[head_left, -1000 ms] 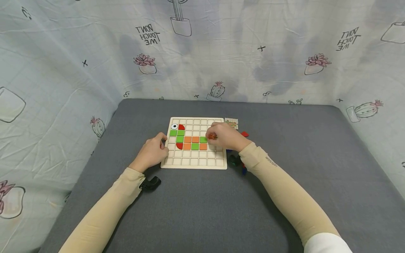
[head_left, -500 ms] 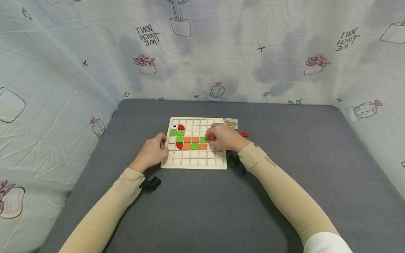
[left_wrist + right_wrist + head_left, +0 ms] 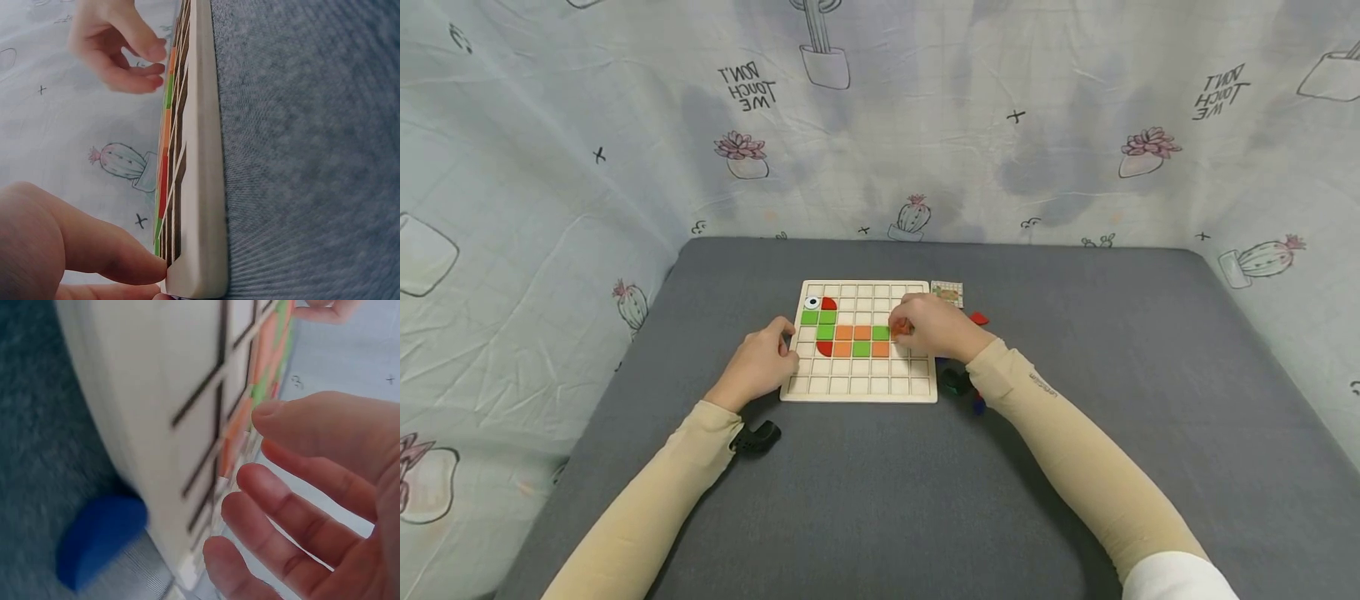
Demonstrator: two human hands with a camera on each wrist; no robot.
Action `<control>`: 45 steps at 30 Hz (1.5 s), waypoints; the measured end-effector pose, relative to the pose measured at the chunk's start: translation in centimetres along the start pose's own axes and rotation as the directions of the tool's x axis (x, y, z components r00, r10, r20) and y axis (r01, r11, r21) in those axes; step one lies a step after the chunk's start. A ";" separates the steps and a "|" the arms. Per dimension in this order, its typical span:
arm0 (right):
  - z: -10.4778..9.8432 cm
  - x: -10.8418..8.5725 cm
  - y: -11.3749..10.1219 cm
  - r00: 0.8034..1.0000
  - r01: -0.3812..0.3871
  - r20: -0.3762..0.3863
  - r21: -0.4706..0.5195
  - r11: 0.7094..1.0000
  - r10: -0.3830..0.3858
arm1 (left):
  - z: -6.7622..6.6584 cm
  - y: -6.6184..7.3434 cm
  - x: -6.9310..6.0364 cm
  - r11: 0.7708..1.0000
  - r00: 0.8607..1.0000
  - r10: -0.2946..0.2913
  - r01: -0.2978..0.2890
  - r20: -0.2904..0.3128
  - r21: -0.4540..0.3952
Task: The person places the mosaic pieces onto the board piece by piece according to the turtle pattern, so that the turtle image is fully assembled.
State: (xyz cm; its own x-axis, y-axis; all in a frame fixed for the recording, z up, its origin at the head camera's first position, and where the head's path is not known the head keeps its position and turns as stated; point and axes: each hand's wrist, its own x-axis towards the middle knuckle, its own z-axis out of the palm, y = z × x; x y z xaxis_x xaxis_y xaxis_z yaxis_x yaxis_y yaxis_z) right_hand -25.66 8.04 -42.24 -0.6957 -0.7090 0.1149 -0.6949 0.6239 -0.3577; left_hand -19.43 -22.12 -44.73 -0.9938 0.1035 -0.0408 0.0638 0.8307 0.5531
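A pale wooden grid board (image 3: 857, 386) lies on the grey table, with green tiles (image 3: 826, 332), orange tiles (image 3: 843, 349), red rounded pieces (image 3: 828, 304) and a white eye piece (image 3: 812, 303) in its cells. My left hand (image 3: 758, 360) holds the board's left edge; in the left wrist view its thumb (image 3: 134, 262) touches the near corner. Over the board's right half, my right hand (image 3: 928, 323) has its fingertips low by an orange patch (image 3: 899, 327), partly hidden by the fingers. In the right wrist view its fingers (image 3: 262, 537) are loosely bent and apart, with no piece visible between them.
A small pattern card (image 3: 947, 292) lies at the board's far right corner. Red (image 3: 978, 318) and blue pieces (image 3: 978, 406) lie to the right, partly behind the right arm. Dark wrist gear (image 3: 757, 437) shows under the left wrist. Patterned cloth hangs behind the table.
The right fingertips shift only slightly over the same cell, and more of the orange patch shows flat beneath them. The left hand and the board stay put; the head view tilts a little.
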 end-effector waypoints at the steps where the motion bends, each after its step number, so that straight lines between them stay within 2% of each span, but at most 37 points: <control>1: -0.2 -0.2 -0.1 1.000 -0.002 -0.007 -0.005 1.000 0.002 | 0.0 0.0 0.0 1.000 1.000 0.000 0.000 0.002 -0.002; 9: -1.9 -3.2 -0.6 0.997 -0.029 -0.072 -0.057 0.998 0.025 | 0.0 -0.2 -0.1 1.000 1.000 -0.003 0.003 0.003 -0.003; 14: -2.7 -5.3 -0.5 0.994 -0.057 -0.101 -0.050 0.997 0.052 | 0.0 -0.2 -0.1 1.000 1.000 0.003 -0.003 0.001 -0.007; 20: -3.1 -7.6 -0.1 0.986 -0.127 -0.108 -0.018 0.992 0.125 | 0.1 -0.2 -0.2 1.000 1.000 0.014 -0.014 0.003 -0.007; 24: -3.4 -8.8 0.3 0.983 -0.138 -0.125 0.003 0.990 0.138 | 0.1 -0.2 -0.2 1.000 1.000 0.019 -0.019 -0.004 -0.006; 39: -4.3 -10.1 1.9 0.977 -0.141 -0.160 0.017 0.990 0.141 | 0.2 -0.4 -0.1 1.000 1.000 0.024 -0.024 -0.015 -0.008; 45: -4.8 -10.4 2.5 0.973 -0.174 -0.150 0.016 0.985 0.174 | 0.1 -0.5 0.0 1.000 0.999 0.029 -0.029 -0.013 -0.008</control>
State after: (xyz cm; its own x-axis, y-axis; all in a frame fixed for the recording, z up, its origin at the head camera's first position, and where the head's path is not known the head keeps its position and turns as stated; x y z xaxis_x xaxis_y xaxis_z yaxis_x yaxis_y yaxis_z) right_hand -21.06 18.55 -39.85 -0.8256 -0.5319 0.1885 -0.5602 0.7325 -0.3869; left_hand -19.42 -22.48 -45.06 -0.9926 0.1202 -0.0140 0.0918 0.8228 0.5609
